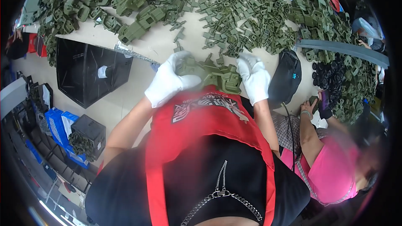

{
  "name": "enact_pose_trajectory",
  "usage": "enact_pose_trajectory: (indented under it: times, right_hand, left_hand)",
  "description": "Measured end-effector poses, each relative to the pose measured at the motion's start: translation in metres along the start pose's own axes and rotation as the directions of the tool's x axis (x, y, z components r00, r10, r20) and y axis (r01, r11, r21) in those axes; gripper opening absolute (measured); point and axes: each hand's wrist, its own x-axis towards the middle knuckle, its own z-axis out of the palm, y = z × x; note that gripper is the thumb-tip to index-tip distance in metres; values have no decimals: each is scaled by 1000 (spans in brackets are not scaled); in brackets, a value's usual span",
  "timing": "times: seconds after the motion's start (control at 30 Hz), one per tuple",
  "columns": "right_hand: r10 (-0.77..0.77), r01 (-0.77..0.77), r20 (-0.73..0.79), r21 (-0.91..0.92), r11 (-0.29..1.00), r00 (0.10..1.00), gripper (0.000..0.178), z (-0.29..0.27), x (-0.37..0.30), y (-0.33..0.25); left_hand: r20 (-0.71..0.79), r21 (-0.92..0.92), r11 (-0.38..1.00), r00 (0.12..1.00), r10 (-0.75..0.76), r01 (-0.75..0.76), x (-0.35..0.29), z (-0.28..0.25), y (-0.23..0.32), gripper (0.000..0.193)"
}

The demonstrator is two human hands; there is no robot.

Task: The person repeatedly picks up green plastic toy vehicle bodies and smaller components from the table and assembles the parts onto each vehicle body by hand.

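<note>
A moulded olive-green plastic vehicle body (228,79) lies near the front of the pale worktable, close to my red apron. My left hand (169,81), in a white glove, grips its left end, thumb over the near side and fingers along the far side. At the body's right end is my right hand (254,79), also in a white glove. Its fingers are slightly bent and apart, with their tips somewhat blurred and nothing visible between them. Just beyond lie small green plastic pieces (228,29), spread in a loose heap.
Large green mouldings (146,16) are piled at the far left. A black bin (94,73) stands left of me, a dark bag-like object (285,77) to my right. Black round parts (328,77) lie farther right, near a person in pink (322,155). A grey curved bar (343,49) crosses there.
</note>
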Motion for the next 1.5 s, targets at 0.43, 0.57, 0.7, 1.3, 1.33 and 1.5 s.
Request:
enact_pose_trajectory:
  times: [0.43, 0.57, 0.7, 1.3, 1.33, 1.5]
  right_hand:
    - [-114, -104, 458, 423, 900, 881, 35, 14, 6, -61]
    - [-139, 156, 610, 25, 987, 780, 54, 0, 12, -98]
    - [-8, 77, 624, -83, 994, 782, 58, -3, 8, -105]
    - [-443, 292, 578, 339, 894, 685, 86, -7, 33, -59]
    - [-371, 305, 665, 219, 927, 648, 84, 3, 31, -59]
    - [-380, 340, 429, 170, 925, 820, 71, 46, 25, -33]
  left_hand:
    - [99, 370, 926, 994, 47, -81, -13, -3, 19, 82]
    - [85, 504, 857, 993, 76, -109, -12, -2, 14, 73]
    - [86, 400, 912, 994, 67, -95, -7, -7, 5, 72]
    - [186, 328, 910, 962, 202, -255, 13, -5, 16, 61]
    - [209, 466, 813, 936, 283, -350, 12, -3, 21, 60]
    - [192, 685, 594, 891, 411, -422, 20, 13, 28, 56]
